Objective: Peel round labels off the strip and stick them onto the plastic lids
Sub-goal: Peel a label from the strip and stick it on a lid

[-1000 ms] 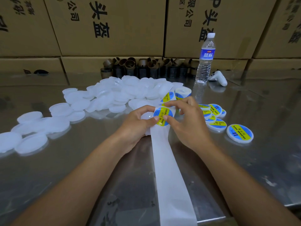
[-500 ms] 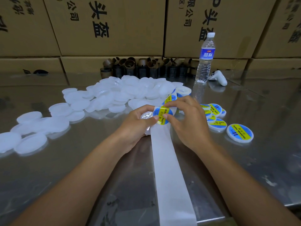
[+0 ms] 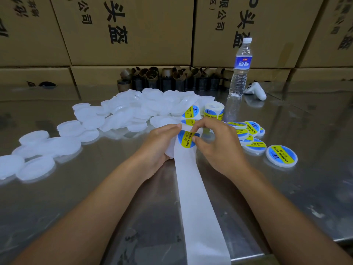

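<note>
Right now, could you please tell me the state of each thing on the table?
Left hand, grips one plain lid.
Right hand, pinches the round label at its edge.
Strip, unrolled toward the person, near stretch bare.
Label roll, standing on end.
Water bottle, upright, capped.
Blank lids, heaped, unlabelled.
Labelled lids, lying label-up.

The worktop is brushed metal, glossy and mirror-like. The lids are translucent frosted white plastic. The strip is matt white paper, its labels glossy. Behind stand matt brown cardboard boxes and a clear plastic water bottle.
</note>
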Demonstrator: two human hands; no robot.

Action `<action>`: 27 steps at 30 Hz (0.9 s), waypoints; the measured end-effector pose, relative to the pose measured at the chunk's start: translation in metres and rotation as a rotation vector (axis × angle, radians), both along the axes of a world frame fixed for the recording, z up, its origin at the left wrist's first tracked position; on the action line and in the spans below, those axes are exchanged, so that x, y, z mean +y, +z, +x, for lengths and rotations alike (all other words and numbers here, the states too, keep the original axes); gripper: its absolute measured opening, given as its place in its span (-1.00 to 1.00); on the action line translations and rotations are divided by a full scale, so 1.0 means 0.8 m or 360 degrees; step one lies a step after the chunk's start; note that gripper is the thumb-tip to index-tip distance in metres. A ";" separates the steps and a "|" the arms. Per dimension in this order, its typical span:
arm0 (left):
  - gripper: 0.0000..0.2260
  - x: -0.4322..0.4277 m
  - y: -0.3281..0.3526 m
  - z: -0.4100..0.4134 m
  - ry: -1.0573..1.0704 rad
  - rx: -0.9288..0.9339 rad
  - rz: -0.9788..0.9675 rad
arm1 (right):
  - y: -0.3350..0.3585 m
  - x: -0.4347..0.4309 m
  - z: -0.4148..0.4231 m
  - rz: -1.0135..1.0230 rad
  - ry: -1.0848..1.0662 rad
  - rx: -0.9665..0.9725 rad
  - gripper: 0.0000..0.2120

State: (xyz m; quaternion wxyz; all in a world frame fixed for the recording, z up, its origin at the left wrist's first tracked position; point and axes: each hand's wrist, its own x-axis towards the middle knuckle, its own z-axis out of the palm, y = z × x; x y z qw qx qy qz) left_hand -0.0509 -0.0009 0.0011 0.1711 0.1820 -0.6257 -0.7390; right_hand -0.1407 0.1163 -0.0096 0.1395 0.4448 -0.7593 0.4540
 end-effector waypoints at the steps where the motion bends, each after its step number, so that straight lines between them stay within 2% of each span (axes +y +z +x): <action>1: -0.73 0.000 0.000 0.000 0.0017 -0.0002 0.0003 | 0.000 0.000 0.001 0.0012 0.0034 -0.0042 -0.85; 5: -0.76 -0.002 -0.001 0.000 0.0045 -0.0001 0.0032 | 0.001 -0.001 0.005 -0.0006 0.0098 -0.0183 -0.86; 10: -0.77 -0.005 -0.002 -0.001 0.0089 0.0004 0.0087 | 0.005 -0.002 0.005 -0.0054 0.0140 -0.0303 -0.68; 14: -0.85 -0.005 -0.003 -0.002 0.0125 -0.0007 0.0044 | 0.007 -0.003 0.003 -0.0098 0.0180 -0.0465 -0.65; 20: -0.90 -0.006 -0.009 -0.002 0.0171 -0.0033 -0.0047 | 0.011 -0.005 -0.003 -0.0377 0.0131 -0.0744 -0.62; 27: -0.89 -0.011 -0.013 -0.006 0.0240 -0.0011 -0.0026 | 0.024 0.002 -0.006 -0.0687 0.0049 -0.1070 -0.69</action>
